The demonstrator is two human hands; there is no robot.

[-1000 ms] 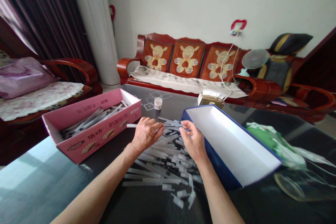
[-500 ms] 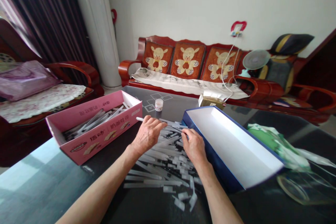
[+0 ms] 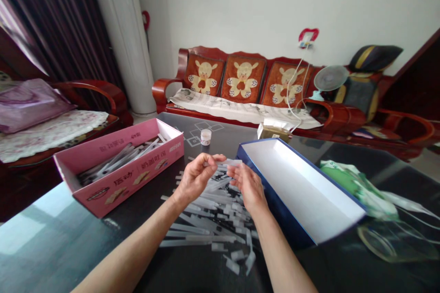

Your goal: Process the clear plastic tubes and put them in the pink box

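From the head camera, a person's 2 bare hands meet over a dark, glossy table (image 3: 192,274). The left hand (image 3: 198,176) pinches a slim translucent tube (image 3: 232,162) between thumb and fingers, its far end pointing toward the right hand (image 3: 249,185). The right hand's fingers are loosely bent at that end; whether they grip it, one cannot tell. Below the hands spreads a loose pile of similar tubes and short pieces (image 3: 199,233). At left stands a pink box (image 3: 137,169) partly filled with more tubes; at right, close beside the right hand, a blue box (image 3: 275,206) shows its white interior. A small white jar (image 3: 206,137) stands beyond the pile. Behind, 3 bear-patterned cushions (image 3: 243,78) line a wooden sofa (image 3: 163,89), near a fan (image 3: 330,78).
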